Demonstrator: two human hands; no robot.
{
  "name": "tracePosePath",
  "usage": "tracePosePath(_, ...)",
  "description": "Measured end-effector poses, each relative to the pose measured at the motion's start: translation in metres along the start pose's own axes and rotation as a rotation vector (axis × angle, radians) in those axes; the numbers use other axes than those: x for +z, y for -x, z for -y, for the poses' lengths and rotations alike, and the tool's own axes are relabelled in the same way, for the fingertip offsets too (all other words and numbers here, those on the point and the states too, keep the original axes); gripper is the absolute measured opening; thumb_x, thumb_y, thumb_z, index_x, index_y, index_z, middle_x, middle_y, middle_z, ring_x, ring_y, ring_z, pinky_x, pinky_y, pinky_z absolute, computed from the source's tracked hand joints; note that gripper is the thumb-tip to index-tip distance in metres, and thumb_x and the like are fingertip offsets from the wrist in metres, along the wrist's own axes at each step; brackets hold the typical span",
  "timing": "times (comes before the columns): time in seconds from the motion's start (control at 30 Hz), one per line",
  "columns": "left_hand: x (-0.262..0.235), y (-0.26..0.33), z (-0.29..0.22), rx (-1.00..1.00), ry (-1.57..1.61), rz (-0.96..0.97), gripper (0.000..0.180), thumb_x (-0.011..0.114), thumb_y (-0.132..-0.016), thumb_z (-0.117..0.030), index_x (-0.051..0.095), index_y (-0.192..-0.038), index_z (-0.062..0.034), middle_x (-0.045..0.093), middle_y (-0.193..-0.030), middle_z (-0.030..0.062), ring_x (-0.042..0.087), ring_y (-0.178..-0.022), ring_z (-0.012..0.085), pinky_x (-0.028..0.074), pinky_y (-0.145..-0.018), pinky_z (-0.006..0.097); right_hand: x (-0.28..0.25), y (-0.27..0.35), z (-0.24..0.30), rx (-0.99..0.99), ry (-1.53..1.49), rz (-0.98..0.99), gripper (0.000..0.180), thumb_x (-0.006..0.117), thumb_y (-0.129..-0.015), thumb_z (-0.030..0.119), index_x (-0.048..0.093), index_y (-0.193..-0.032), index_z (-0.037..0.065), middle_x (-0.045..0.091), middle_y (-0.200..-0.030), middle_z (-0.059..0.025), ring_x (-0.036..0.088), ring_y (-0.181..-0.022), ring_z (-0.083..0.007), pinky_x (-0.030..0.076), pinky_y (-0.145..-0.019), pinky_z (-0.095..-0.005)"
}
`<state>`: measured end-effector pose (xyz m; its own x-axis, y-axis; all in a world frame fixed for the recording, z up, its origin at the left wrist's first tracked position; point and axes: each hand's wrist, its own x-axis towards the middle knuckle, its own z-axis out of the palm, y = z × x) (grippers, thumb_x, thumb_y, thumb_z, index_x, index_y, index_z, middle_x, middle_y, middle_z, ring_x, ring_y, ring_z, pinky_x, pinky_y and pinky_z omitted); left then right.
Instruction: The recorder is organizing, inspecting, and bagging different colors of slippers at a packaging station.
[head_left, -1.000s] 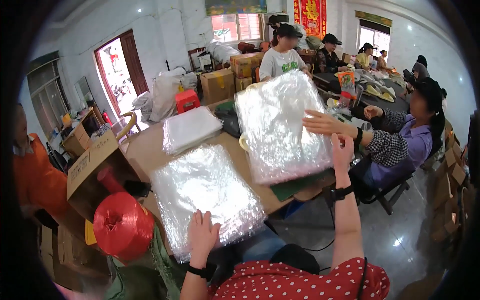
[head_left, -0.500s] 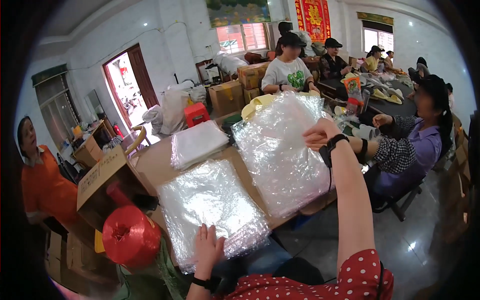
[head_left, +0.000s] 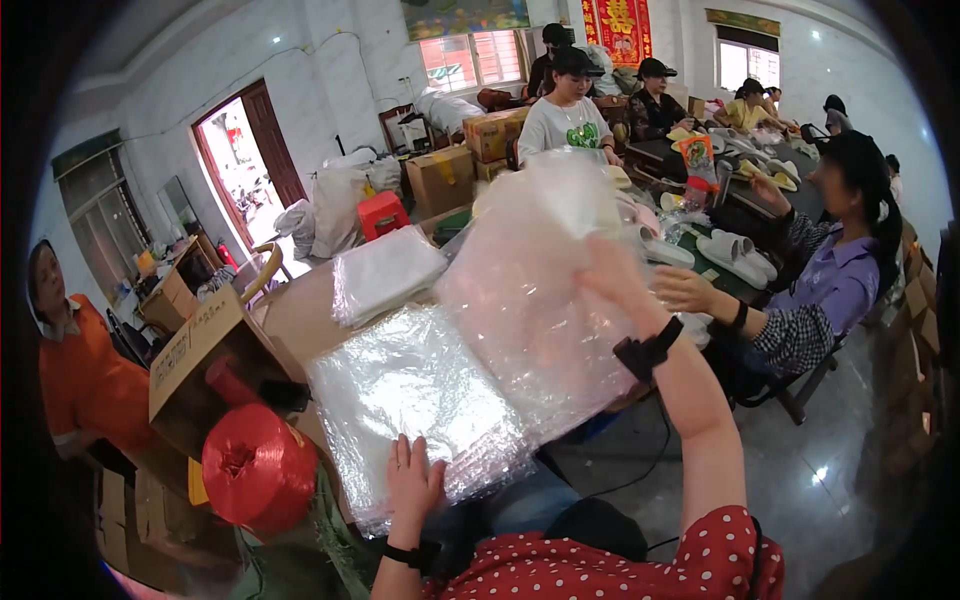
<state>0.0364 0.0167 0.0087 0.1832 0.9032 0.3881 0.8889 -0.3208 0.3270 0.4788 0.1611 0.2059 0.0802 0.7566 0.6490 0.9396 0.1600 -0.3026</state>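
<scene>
My left hand (head_left: pixel 414 482) lies flat with its fingers spread on a stack of clear, shiny plastic bags (head_left: pixel 415 375) at the table's near edge. Farther right, my right hand (head_left: pixel 608 275) is smeared by motion. It grips a large clear plastic bag (head_left: pixel 530 310) that is raised and crumpled, its upper part blurred. The fingertips are partly hidden by the film. Behind the near stack is a smaller pile of clear bags (head_left: pixel 388 273).
A red twine roll (head_left: pixel 258 470) and an open carton (head_left: pixel 215 345) stand at the left. To the right sits a co-worker in purple (head_left: pixel 845 270) beside white slippers (head_left: pixel 735 258). A person in orange (head_left: pixel 90 360) is far left; a red stool (head_left: pixel 382 214) stands behind the table.
My right hand has moved left and the large bag has lifted and bunched up, uncovering slippers on the table behind. My left hand stays on the near stack. The purple-shirted co-worker's arms have moved.
</scene>
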Motion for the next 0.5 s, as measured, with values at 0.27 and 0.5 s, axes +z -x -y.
tracePosePath(0.27, 0.002, 0.002, -0.006, -0.044, 0.010, -0.012, 0.061, 0.059, -0.093, -0.042, 0.052, -0.141, -0.0037, 0.040, -0.150, 0.0305, 0.034, -0.141, 0.0446, 0.029, -0.115, 0.051, -0.051, 0.014, 0.111, -0.164, -0.121, 0.110, 0.045, 0.069, -0.068, 0.018, 0.065, -0.110, 0.002, 0.068, -0.087, -0.0231, 0.065, -0.089, -0.0446, 0.053, -0.075, -0.0501)
tracePosePath(0.5, -0.006, -0.003, -0.008, -0.055, 0.066, -0.022, 0.064, 0.059, -0.093, -0.045, 0.051, -0.140, -0.0023, 0.041, -0.148, 0.0324, 0.035, -0.140, 0.0469, 0.028, -0.115, 0.053, -0.149, -0.015, 0.135, -0.094, -0.858, 0.090, 0.045, 0.079, -0.078, 0.002, 0.062, -0.120, 0.000, 0.070, -0.103, -0.0043, 0.066, -0.090, -0.0117, 0.053, -0.082, -0.0290)
